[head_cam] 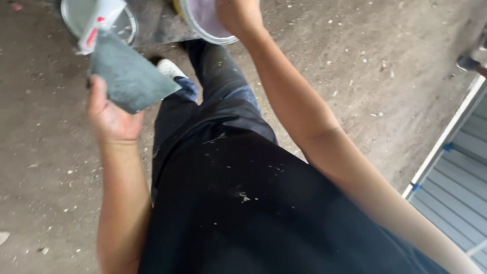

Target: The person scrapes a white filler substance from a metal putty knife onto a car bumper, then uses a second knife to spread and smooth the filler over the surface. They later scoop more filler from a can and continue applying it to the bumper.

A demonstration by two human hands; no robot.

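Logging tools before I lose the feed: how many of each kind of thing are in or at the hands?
Grey flat trowel blade, in left hand: 1
Round white tubs: 2
Total: 3

Below your grip, your dark trousers (223,167) carried pale paint specks, and a white shoe (170,69) stood on the gritty dirt floor (355,66). Far off to the right of it, grey ribbed panelling (456,187) ran behind a white frame bar (446,137).

Left hand (109,119): grips grey flat trowel blade (131,78). Right hand (238,15): on white bucket (203,20) rim, right of the blade.
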